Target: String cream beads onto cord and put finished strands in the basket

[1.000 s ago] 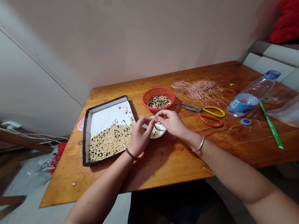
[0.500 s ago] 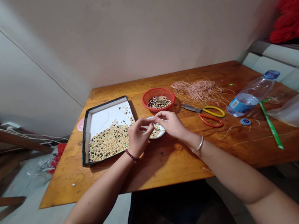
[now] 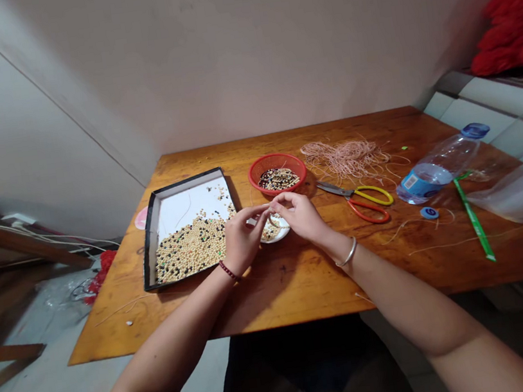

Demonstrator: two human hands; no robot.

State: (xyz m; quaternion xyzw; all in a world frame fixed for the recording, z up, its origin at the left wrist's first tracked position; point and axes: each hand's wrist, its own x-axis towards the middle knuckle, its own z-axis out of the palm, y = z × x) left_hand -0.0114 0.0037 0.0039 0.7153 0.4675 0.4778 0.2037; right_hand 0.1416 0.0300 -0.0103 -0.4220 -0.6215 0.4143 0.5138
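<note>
Btl label (image 3: 415, 183) at hands' 3 o'clock: blue, print too small to read. L hand (image 3: 242, 234) & R hand (image 3: 302, 217), fingertips pinched tog. on beaded strand (image 3: 273, 221) over white bowl (image 3: 276, 240).

The left hand (image 3: 244, 237) and right hand (image 3: 302, 217) are bare, and so are both forearms (image 3: 178, 334), with no sleeve along their visible length. A snug bracelet (image 3: 228, 271) of small, round, dark red beads circles the left wrist (image 3: 238, 264), while a slim, smooth bangle (image 3: 349, 254) with a silvery metal shine rings the right wrist (image 3: 337, 243). Nearly black clothing (image 3: 304, 359) shows at the near side, its cut and seams lost in shadow.
</note>
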